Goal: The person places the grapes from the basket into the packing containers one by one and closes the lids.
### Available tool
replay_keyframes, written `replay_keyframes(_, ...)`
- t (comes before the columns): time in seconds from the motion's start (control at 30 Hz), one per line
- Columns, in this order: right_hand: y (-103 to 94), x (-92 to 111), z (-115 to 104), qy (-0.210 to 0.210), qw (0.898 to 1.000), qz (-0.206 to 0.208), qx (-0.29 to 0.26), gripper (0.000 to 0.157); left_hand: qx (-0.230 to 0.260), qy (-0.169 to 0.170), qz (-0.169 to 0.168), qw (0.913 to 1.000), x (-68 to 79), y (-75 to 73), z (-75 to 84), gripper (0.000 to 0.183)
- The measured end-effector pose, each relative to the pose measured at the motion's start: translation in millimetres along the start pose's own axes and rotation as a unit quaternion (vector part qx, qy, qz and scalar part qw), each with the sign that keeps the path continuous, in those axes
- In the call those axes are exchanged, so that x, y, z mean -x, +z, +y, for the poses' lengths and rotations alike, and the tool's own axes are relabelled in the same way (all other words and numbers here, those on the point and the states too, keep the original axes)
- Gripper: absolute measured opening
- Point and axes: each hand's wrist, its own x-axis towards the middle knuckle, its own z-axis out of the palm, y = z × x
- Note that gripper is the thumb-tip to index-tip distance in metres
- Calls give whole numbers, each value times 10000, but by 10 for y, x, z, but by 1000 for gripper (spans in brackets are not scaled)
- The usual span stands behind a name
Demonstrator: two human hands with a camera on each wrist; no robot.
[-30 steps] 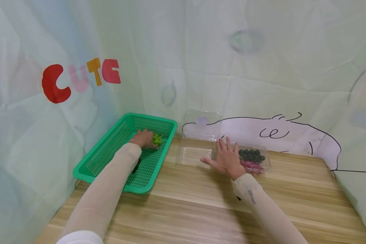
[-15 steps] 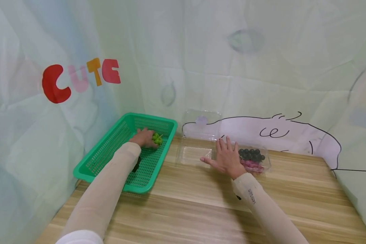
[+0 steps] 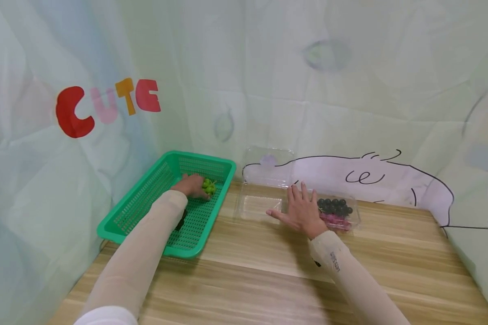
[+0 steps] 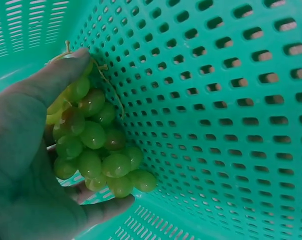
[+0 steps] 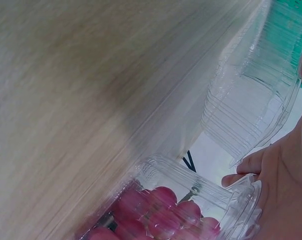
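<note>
My left hand (image 3: 192, 186) reaches into the green plastic basket (image 3: 230, 170) and holds a bunch of green grapes (image 4: 98, 145). In the left wrist view the thumb lies across the stem end, and the other fingers pass behind and below the grapes. My right hand (image 3: 302, 211) is spread, fingers straight, between two clear plastic boxes. One, an open box (image 3: 260, 206) with its lid standing up, is to its left. To its right, the other box (image 3: 354, 217) contains black grapes (image 3: 335, 207) and pinkish-red grapes (image 5: 166, 220); the hand's edge overlaps it.
A dark object (image 3: 181, 220) lies in the basket, partly hidden by the left forearm. The basket stands at the left on a wood-grain table (image 3: 244, 280). Behind it all hangs a printed cloth backdrop (image 3: 349, 113), close to the boxes.
</note>
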Motion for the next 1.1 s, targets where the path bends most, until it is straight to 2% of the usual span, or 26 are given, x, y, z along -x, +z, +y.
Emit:
replay_keyframes(0.1,4,3,5,11,10000,-32,-7,114,-81,89,41,9999,-9,6,-4,55)
replay_keyframes(0.23,5,-9,3,21,10000,-55,7,114,-53,109,102,9999,-21,-5,-12,51)
replay_keyframes(0.37,-2,-19,-5,10,10000,-27,2,113,-17,136,115,9998,-20,-16,-15,58)
replay_keyframes(0.53,8,-26,-17,4,10000,-50,-21,113,32,46,75,10000,-2,-12,-9,76)
replay_keyframes(0.77,22,-37,-41,2,10000,-54,-37,115,195,-213,-16,9996,35,-18,2,80)
replay_keyframes(1.1,35,-26,4,47,9999,-133,-26,115,168,137,-50,9998,61,-96,-59,76)
